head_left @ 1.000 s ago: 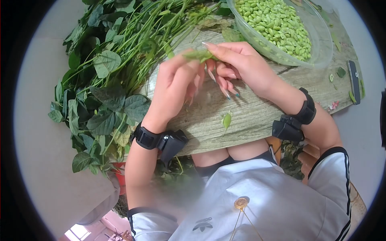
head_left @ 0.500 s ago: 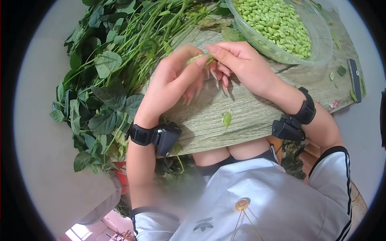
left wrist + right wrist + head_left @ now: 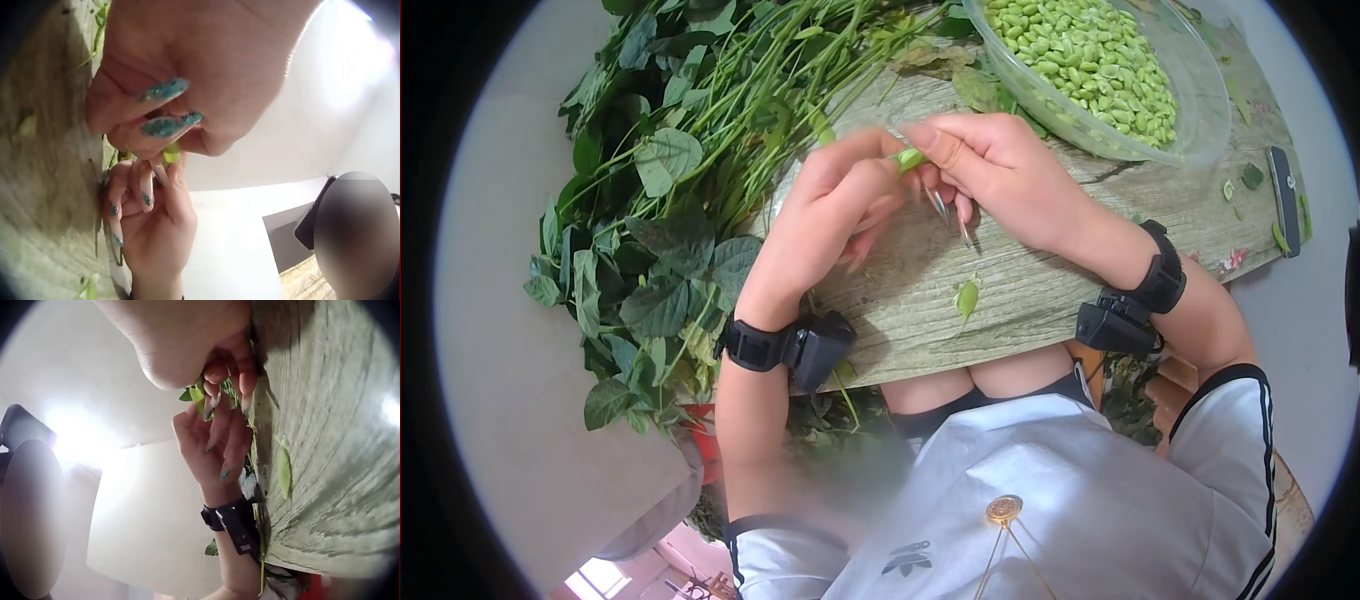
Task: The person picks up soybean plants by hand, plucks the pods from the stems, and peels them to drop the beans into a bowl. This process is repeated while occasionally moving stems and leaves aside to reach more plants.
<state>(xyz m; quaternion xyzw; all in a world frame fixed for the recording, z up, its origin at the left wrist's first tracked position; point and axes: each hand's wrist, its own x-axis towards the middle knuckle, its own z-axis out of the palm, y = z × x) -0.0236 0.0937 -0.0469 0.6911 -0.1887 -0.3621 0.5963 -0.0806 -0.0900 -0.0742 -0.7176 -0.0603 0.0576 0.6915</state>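
Both hands meet over the wooden table [image 3: 920, 330], working on a green soybean pod [image 3: 910, 158]. My right hand [image 3: 1015, 185] pinches the pod between thumb and forefinger. From the other side my left hand [image 3: 825, 215] grips it with curled fingers, partly blurred in the head view. A short end of the pod [image 3: 170, 153] shows between the fingers in the left wrist view; more of the pod [image 3: 198, 403] shows in the right wrist view. Below the hands a loose flat pod [image 3: 967, 298] lies on the table.
A clear plastic bowl [image 3: 1205, 120] of shelled green beans [image 3: 1090, 75] stands at the back right. Leafy bean stalks [image 3: 730, 130] are heaped along the left. Near the right edge lie a dark flat bar [image 3: 1284, 203] and small green scraps [image 3: 1252, 177].
My left hand drew back from the right, then closed in on the pod again, its fingers shifting. The right hand moved slightly down while keeping its pinch. The loose pod stays in place.
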